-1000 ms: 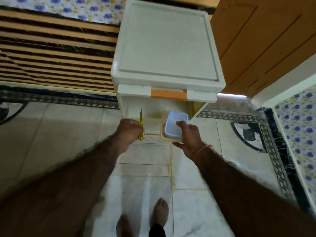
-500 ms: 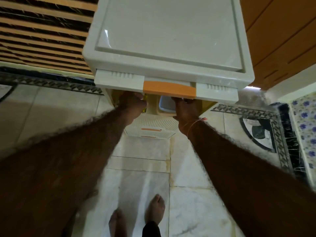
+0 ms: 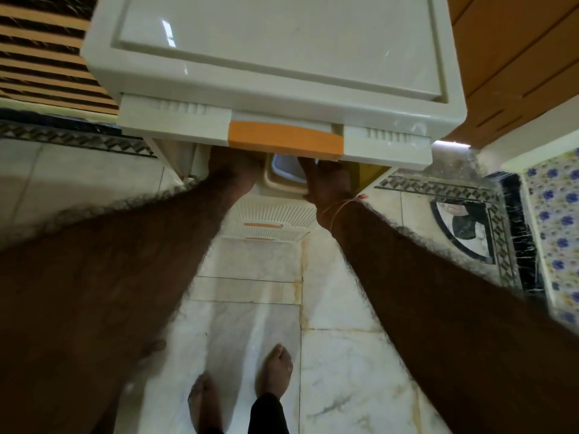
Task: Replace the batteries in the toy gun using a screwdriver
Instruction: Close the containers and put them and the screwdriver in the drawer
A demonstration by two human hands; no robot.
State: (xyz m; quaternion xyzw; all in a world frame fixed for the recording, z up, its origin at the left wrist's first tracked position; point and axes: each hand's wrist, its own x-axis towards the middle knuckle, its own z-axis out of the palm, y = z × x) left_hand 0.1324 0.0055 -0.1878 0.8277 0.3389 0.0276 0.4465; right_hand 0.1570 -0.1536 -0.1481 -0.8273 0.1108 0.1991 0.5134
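Observation:
My left hand (image 3: 233, 169) reaches into an open drawer of a white plastic drawer unit (image 3: 282, 57). Its fingers are hidden under the drawer front above, which has an orange handle (image 3: 285, 142). The yellow screwdriver does not show. My right hand (image 3: 326, 180) grips the right edge of a beige container with a blue lid (image 3: 283, 170), which lies half inside the same drawer. No toy gun or batteries are in view.
The open drawer's ribbed white front (image 3: 269, 220) juts out over the marble floor (image 3: 250, 324), just beyond my bare feet (image 3: 275, 371). A slatted wooden bed frame (image 3: 40, 51) is at the left and a brown wooden door (image 3: 517, 57) at the right.
Both hands have moved forward under the top drawer front, the container going in with my right hand. The screwdriver in my left hand has gone out of sight. The camera has come closer.

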